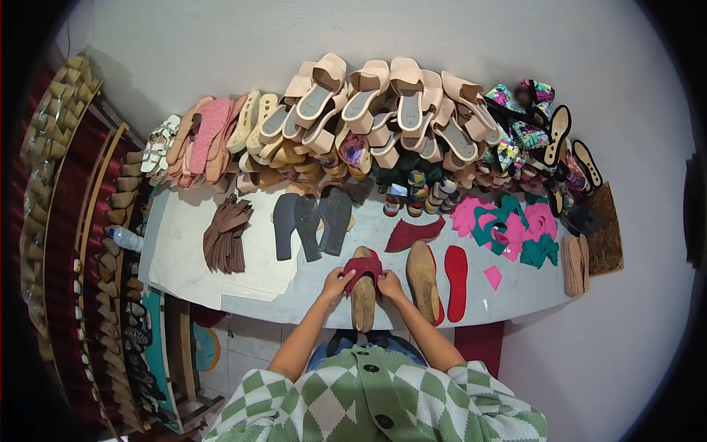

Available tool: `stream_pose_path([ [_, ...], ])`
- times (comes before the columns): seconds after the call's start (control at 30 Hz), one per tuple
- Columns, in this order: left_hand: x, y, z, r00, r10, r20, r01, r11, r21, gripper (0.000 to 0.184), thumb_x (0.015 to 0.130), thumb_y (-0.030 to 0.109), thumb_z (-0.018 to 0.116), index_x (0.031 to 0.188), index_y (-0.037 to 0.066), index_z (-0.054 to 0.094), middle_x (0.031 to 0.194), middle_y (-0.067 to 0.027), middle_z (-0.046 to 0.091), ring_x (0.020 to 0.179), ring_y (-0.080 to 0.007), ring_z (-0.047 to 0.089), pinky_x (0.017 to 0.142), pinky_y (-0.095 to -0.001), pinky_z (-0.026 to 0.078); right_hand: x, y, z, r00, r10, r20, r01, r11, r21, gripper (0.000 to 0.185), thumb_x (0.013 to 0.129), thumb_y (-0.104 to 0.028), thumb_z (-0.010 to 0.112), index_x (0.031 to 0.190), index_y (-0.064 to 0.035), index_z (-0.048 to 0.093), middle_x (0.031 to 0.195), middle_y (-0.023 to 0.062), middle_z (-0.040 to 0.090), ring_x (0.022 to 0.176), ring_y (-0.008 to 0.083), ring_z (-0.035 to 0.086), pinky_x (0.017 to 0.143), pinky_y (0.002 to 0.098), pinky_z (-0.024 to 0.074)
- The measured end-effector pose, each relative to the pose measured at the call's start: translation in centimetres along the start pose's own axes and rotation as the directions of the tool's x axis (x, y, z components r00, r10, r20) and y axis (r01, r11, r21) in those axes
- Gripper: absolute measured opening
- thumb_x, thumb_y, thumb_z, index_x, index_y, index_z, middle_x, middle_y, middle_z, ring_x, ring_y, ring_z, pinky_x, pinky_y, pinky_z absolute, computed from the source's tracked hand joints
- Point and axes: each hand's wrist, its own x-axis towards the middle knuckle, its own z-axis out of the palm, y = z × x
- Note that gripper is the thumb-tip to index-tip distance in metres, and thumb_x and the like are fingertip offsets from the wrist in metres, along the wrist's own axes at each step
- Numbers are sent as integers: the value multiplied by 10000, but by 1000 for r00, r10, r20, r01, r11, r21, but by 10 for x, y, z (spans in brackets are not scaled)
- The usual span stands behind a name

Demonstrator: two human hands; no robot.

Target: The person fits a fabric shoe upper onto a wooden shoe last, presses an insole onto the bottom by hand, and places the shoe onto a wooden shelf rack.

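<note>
Table [519,295]: grey top, runs full width ahead of the person; most pcs lie on it.
Rack [121,144]: L side, tall, w/ rows of shoe forms.
Sandal pile [409,103]: along the back by the wall; beige block-heel prs on top, patterned ones lower & R.
Cream sheet [184,250]: flat, L end of table.
Dark soles [309,221]: side by side, mid-table, L of centre.
Brown strips [228,234]: bunched, on the sheet.
Pink cutouts [465,216] & teal cutouts [541,252]: loose heap, R side.
Held last [362,302]: front centre, btwn both hands, lengthwise to the person; can't tell if it rests on the table.
Spare last [422,283]: just R of R hand, red showing along its edge.
Red insole [456,283]: flat, just R of spare last.
Maroon pc [414,234]: flat, beyond spare last.
Maroon upper [362,276]: draped across held last, toward far end.
L hand [336,283]: thumb & fingers closed, pinching upper's L edge.
R hand [390,284]: same on R edge, fingers partly hidden.
Pink scrap [493,277]: alone, R of insole.
</note>
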Motion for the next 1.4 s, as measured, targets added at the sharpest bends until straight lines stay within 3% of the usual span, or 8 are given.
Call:
stream_pose_path([
  [0.17,-2,-1,-2,986,167,-29,-168,984,-55,238,835,187,651,970,19,549,868,-58,593,733,-100,577,622,-232,481,7,25,-9,967,-117,-225,120,993,-1,282,815,-168,588,1016,20,529,886,179,615,830,298,605,780,366,461],
  [0.3,-4,2,1,968,252,6,-246,950,-194,195,853,117,621,987,13,525,937,-81,595,848,-123,582,754,-243,476,23,45,-19,946,-299,-123,316,780,541,271,858,-28,520,1097,-5,394,964,114,599,875,168,584,761,292,468],
  [0.6,-12,-1,5,968,243,68,-229,958,-172,209,868,126,604,1018,8,519,996,-75,590,940,-121,550,831,-256,441,-3,42,-7,940,-338,49,198,657,728,246,921,-61,453,1136,-29,339,1042,77,561,947,136,540,807,257,438],
  [1.0,-21,3,7,976,187,112,-173,978,-119,242,875,165,600,1038,5,521,995,-74,595,911,-113,551,821,-248,435,-29,32,-17,966,-254,44,154,705,692,253,912,-97,482,1133,-55,367,993,23,580,846,96,537,704,245,437],
  [1.1,-20,-1,6,965,232,122,-219,969,-114,228,881,193,593,1020,26,523,956,-38,595,841,-77,552,717,-217,462,-31,32,-18,968,-243,57,138,712,688,248,912,-76,472,1129,-35,360,993,38,579,854,102,538,705,251,439],
  [1.2,-14,-3,2,974,204,95,-188,971,-150,233,853,136,626,1020,8,526,970,-74,602,879,-110,565,789,-243,453,-20,41,-9,965,-259,-42,212,676,705,250,885,-35,498,1101,-8,376,960,66,583,829,115,545,698,263,444],
  [1.3,2,-3,-14,979,197,42,-198,980,18,223,830,125,651,984,10,538,924,-73,614,835,-113,580,749,-241,471,-3,55,-13,951,-264,-162,299,920,255,264,844,10,534,1070,10,396,901,85,588,789,134,557,690,272,450],
  [1.4,6,12,-21,985,159,59,-164,983,83,223,807,126,673,950,5,551,868,-82,633,770,-122,600,694,-254,489,-1,44,-18,954,-213,-213,256,945,202,283,790,6,600,1025,10,442,824,89,590,749,178,575,694,299,460],
])
